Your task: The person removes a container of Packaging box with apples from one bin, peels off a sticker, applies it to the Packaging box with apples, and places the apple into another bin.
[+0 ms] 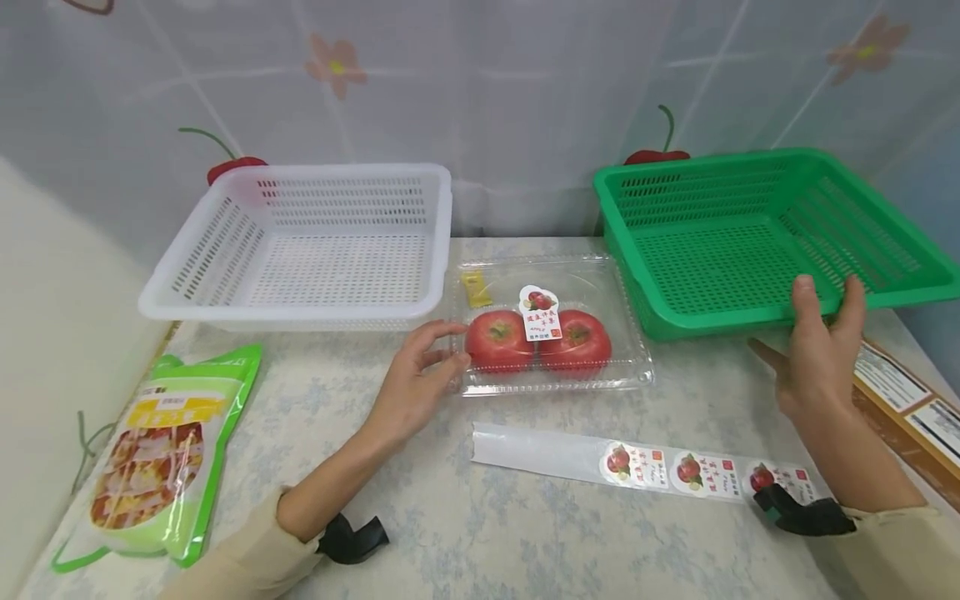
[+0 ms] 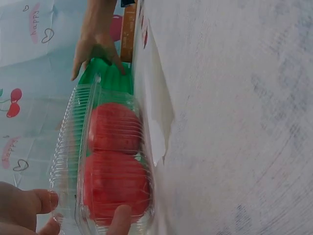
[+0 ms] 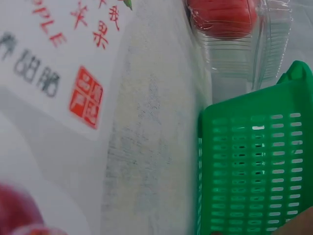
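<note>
A clear plastic clamshell box (image 1: 630,367) holds two red apples (image 1: 498,340) and a small yellow packet (image 1: 476,288). A white apple sticker (image 1: 543,315) is on its lid. My left hand (image 1: 416,375) holds the box's left end, thumb and a finger on its edge; the left wrist view shows fingertips on both sides of that end. My right hand (image 1: 821,358) is at the front rim of the green basket (image 1: 705,321), fingers straight and spread; contact is unclear. A strip of apple stickers (image 1: 540,448) lies in front of the box.
A white basket (image 1: 292,313) stands at the back left. A green-and-yellow food pouch (image 1: 161,454) lies at the left, and a brown printed package (image 1: 911,417) at the right. Behind the table hangs a patterned curtain (image 1: 525,108).
</note>
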